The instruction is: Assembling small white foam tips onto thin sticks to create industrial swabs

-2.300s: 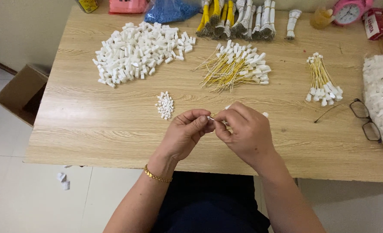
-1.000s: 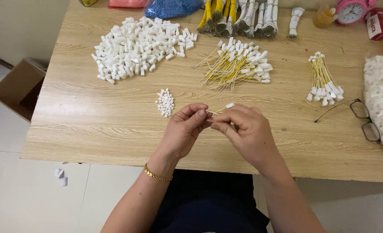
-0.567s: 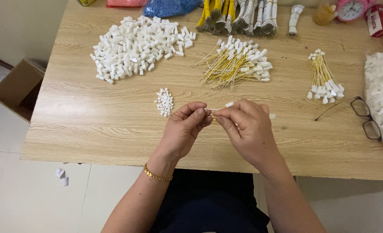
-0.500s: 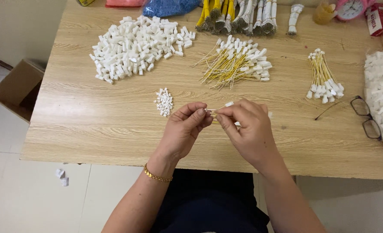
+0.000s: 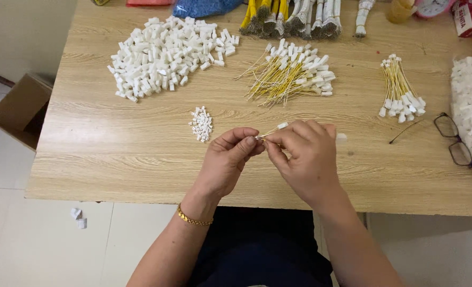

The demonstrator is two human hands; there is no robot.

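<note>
A thin yellow wire with a white connector (image 5: 281, 126) sits pinched between both hands above the counter (image 5: 113, 154) — left hand (image 5: 226, 162) gripping one end, right hand (image 5: 305, 157) closed around the rest. Just left lies a small cluster of white caps (image 5: 201, 123); farther back, a heap of white housings (image 5: 166, 50) and a pile of yellow wires (image 5: 289, 74).

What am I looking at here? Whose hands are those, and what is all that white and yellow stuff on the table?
The camera sits on a person's head and looks down, so these are that person's own hands. The left hand and right hand pinch thin yellow wires with a white plug between their fingertips. On the wooden table lie a big heap of white plastic pieces, a tiny white cluster, a loose pile of yellow wires, a neat bundle and glasses.
</note>
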